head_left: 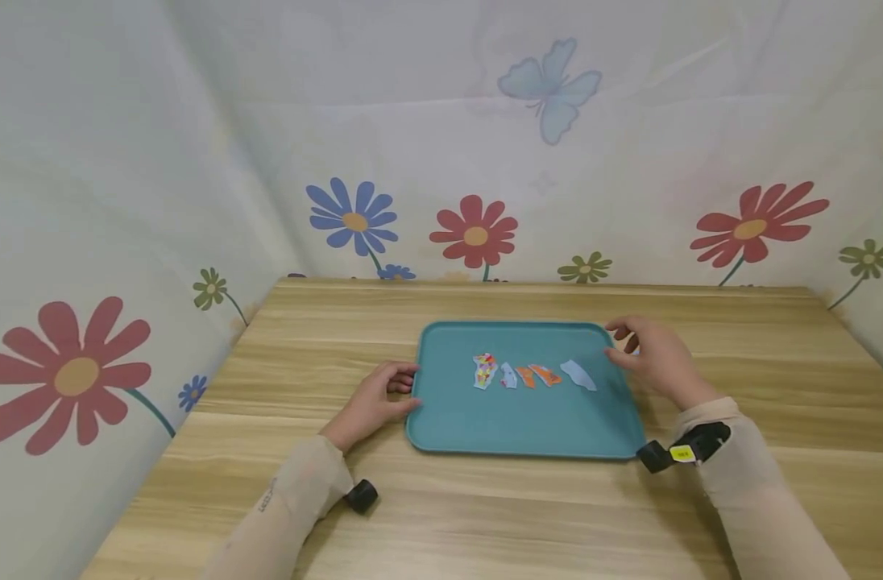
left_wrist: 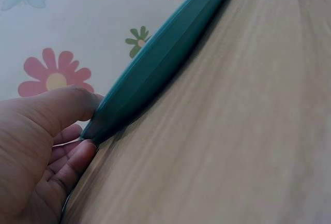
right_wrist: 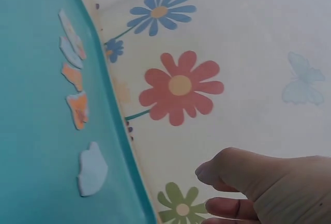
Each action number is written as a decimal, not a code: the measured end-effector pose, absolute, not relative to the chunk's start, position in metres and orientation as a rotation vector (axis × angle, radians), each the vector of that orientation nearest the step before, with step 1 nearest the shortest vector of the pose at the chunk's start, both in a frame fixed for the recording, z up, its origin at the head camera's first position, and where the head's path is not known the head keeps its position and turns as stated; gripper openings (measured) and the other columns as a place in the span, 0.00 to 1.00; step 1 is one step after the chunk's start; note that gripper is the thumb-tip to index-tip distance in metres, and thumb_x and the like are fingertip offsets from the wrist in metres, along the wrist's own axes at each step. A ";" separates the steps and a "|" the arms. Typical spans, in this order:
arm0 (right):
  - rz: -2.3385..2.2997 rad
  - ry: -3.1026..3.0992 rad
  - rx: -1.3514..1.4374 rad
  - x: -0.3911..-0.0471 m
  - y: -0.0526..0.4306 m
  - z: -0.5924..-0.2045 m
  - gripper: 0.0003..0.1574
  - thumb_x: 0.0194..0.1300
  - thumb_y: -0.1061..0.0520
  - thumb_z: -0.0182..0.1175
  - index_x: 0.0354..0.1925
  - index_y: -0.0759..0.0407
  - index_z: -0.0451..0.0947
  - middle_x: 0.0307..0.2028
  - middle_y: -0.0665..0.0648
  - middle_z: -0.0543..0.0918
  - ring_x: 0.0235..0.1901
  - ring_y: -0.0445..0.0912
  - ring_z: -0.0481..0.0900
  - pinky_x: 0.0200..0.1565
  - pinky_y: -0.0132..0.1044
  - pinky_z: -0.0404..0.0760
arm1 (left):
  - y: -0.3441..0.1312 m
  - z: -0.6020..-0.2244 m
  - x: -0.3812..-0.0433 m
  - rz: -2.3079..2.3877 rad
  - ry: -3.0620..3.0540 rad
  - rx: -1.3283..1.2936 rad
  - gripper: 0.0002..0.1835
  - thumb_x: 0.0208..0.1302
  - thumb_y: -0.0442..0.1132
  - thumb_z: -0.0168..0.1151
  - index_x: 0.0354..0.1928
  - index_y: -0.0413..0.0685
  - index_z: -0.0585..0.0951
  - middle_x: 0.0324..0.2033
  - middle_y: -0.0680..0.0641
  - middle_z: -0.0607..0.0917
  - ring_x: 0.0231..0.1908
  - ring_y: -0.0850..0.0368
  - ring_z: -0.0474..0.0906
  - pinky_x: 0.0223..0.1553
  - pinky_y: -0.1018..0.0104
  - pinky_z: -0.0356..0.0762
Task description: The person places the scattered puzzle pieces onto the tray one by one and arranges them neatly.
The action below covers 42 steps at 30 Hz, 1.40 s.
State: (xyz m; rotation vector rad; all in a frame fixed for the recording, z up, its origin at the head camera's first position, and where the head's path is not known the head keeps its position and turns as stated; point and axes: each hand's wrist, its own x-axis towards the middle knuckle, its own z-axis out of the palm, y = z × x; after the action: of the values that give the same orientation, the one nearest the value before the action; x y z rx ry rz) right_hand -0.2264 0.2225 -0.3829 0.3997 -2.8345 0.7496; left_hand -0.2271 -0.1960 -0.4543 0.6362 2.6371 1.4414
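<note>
Several torn paper scraps lie in a row on a teal tray (head_left: 521, 423). One scrap is patterned in pink and yellow (head_left: 485, 372), two are orange, such as this orange scrap (head_left: 545, 374), and a pale blue scrap (head_left: 578, 375) lies rightmost. My left hand (head_left: 372, 403) grips the tray's left edge; in the left wrist view the thumb (left_wrist: 77, 105) sits at the rim with fingertips below it. Over the right rim, my right hand (head_left: 655, 358) hovers with thumb and forefinger apart. A small pale bit (head_left: 636, 350) shows behind its fingers.
The tray is on a wooden table (head_left: 325, 322). Behind it and to the left hangs a white cloth (head_left: 412, 121) printed with flowers and a butterfly. A black wrist camera (head_left: 362, 496) is strapped to the left sleeve, another black camera (head_left: 655, 457) to the right.
</note>
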 end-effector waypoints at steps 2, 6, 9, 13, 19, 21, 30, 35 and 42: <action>0.756 -2.833 0.388 -0.226 0.226 -0.380 0.25 0.60 0.60 0.65 0.53 0.70 0.75 0.42 0.69 0.80 0.35 0.54 0.77 0.32 0.37 0.76 | -0.196 -0.453 -0.227 1.444 2.634 0.638 0.29 0.58 0.34 0.68 0.62 0.35 0.71 0.53 0.37 0.76 0.50 0.47 0.77 0.53 0.61 0.80; 0.757 -2.839 0.367 -0.223 0.233 -0.374 0.25 0.61 0.59 0.64 0.55 0.69 0.74 0.45 0.70 0.79 0.38 0.57 0.78 0.33 0.39 0.78 | -0.196 -0.454 -0.228 1.445 2.639 0.642 0.29 0.58 0.33 0.68 0.61 0.35 0.71 0.53 0.37 0.76 0.50 0.47 0.77 0.53 0.60 0.80; 0.753 -2.841 0.352 -0.222 0.239 -0.371 0.25 0.61 0.59 0.64 0.55 0.69 0.73 0.46 0.71 0.79 0.40 0.58 0.78 0.35 0.41 0.79 | -0.196 -0.456 -0.229 1.445 2.642 0.646 0.29 0.58 0.32 0.68 0.61 0.35 0.71 0.53 0.37 0.76 0.50 0.47 0.77 0.53 0.61 0.80; 0.753 -2.844 0.339 -0.221 0.246 -0.369 0.25 0.61 0.59 0.63 0.55 0.69 0.73 0.47 0.72 0.79 0.41 0.59 0.78 0.37 0.48 0.81 | -0.196 -0.456 -0.229 1.448 2.641 0.641 0.29 0.58 0.32 0.68 0.61 0.35 0.71 0.52 0.38 0.76 0.50 0.48 0.77 0.53 0.63 0.80; 0.768 -2.884 0.313 -0.223 0.255 -0.369 0.25 0.62 0.59 0.63 0.55 0.70 0.73 0.49 0.72 0.79 0.42 0.60 0.78 0.39 0.52 0.82 | -0.196 -0.454 -0.227 1.445 2.641 0.649 0.29 0.58 0.32 0.68 0.61 0.34 0.71 0.52 0.37 0.76 0.49 0.47 0.77 0.52 0.65 0.80; 0.775 -2.896 0.306 -0.224 0.258 -0.369 0.26 0.62 0.59 0.63 0.55 0.70 0.73 0.49 0.72 0.78 0.42 0.60 0.78 0.37 0.50 0.83 | -0.196 -0.454 -0.227 1.446 2.639 0.650 0.29 0.58 0.32 0.68 0.61 0.34 0.71 0.52 0.36 0.76 0.49 0.47 0.77 0.52 0.65 0.80; 0.761 -2.938 0.267 -0.228 0.269 -0.376 0.26 0.60 0.59 0.64 0.53 0.73 0.73 0.47 0.73 0.78 0.40 0.59 0.78 0.33 0.41 0.81 | -0.196 -0.453 -0.228 1.456 2.627 0.649 0.29 0.58 0.32 0.68 0.61 0.34 0.71 0.53 0.36 0.75 0.50 0.46 0.77 0.53 0.63 0.80; 0.787 -2.983 0.256 -0.230 0.272 -0.381 0.25 0.60 0.59 0.64 0.52 0.74 0.74 0.46 0.73 0.78 0.39 0.58 0.78 0.31 0.39 0.82 | -0.197 -0.455 -0.228 1.453 2.641 0.675 0.29 0.58 0.32 0.68 0.61 0.33 0.71 0.53 0.35 0.75 0.49 0.46 0.77 0.52 0.65 0.80; 0.775 -3.042 0.250 -0.234 0.272 -0.389 0.24 0.61 0.56 0.64 0.49 0.73 0.75 0.44 0.71 0.79 0.40 0.58 0.78 0.39 0.48 0.81 | -0.197 -0.455 -0.229 1.445 2.634 0.649 0.29 0.57 0.32 0.68 0.61 0.34 0.71 0.52 0.37 0.75 0.49 0.47 0.77 0.53 0.65 0.80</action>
State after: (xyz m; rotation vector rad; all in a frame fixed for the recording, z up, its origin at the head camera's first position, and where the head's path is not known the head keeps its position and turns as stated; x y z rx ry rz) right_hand -0.2335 0.2720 -0.3895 0.2496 -3.0418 0.7753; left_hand -0.2288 -0.1969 -0.4549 0.6485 2.6340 1.4449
